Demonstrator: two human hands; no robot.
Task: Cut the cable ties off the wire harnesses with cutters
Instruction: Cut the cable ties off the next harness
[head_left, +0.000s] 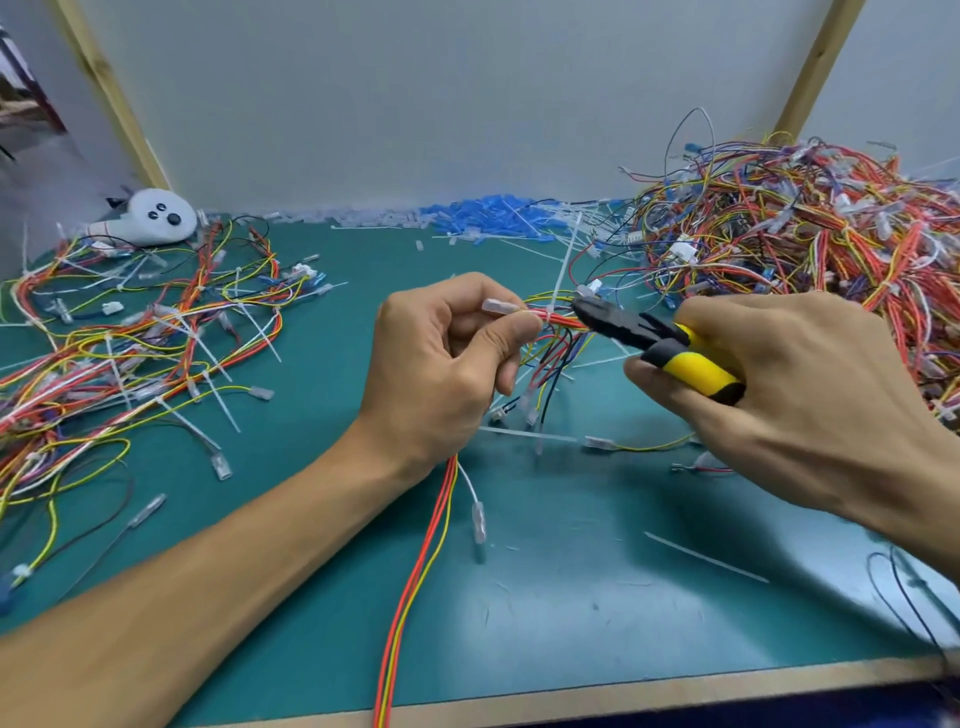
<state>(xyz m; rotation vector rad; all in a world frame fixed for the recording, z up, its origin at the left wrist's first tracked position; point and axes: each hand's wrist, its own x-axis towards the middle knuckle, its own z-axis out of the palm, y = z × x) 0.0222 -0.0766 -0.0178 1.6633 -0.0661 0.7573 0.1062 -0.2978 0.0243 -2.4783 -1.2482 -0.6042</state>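
Observation:
My left hand (447, 364) pinches a wire harness (553, 325) of red, orange and yellow wires above the green mat, and its loose wires hang down past my wrist toward the front edge. A white cable tie (560, 280) wraps the bundle just right of my fingertips, its tail sticking up. My right hand (789, 395) grips the yellow-and-black cutters (649, 338). Their black jaws point left and touch the bundle at the tie.
A large heap of tied harnesses (810, 228) fills the back right. Loose harnesses (145, 322) spread over the left of the mat (571, 597). Blue and clear connector sleeves (483, 215) line the back wall, beside a white device (156, 215). Cut ties litter the mat.

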